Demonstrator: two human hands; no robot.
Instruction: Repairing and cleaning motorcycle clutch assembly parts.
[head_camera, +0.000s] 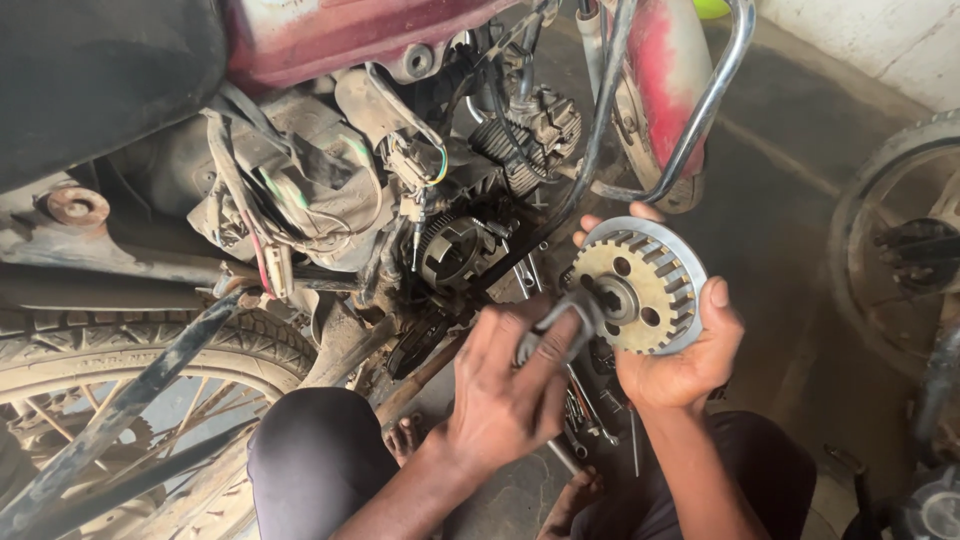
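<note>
Beside the motorcycle (400, 150), right hand (690, 350) grips the camera-facing clutch hub (640, 285); left hand (510, 390) grasps a tool (560, 315).

Motorcycle engine (460, 250) and crash bar (690, 130) crowd left; floor (800, 200) right seems open.

A dusty red motorcycle (330, 40) stands with its engine (460, 250) opened and wires (270, 200) hanging loose. A worn tyre (130, 345) lies at left; another wheel (900, 240) stands right on the concrete floor (790, 200).
</note>
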